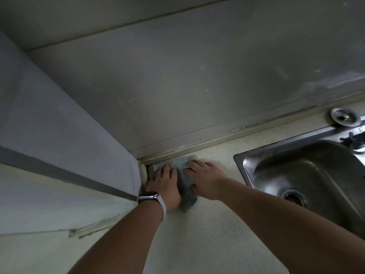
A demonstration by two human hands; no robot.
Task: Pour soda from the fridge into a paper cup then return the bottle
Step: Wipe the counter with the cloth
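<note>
Both my hands lie flat on a blue-grey cloth (184,181) spread in the back corner of a pale countertop (207,234). My left hand (166,184), with a white watch on its wrist, presses the cloth's left side next to the side wall. My right hand (205,178) covers its right side, fingers spread toward the back wall. No soda bottle, paper cup or fridge is in view.
A steel sink (308,175) with a round drain (294,198) sits to the right. A metal sink plug (345,116) lies on the ledge behind it. Grey wall panels rise behind and to the left.
</note>
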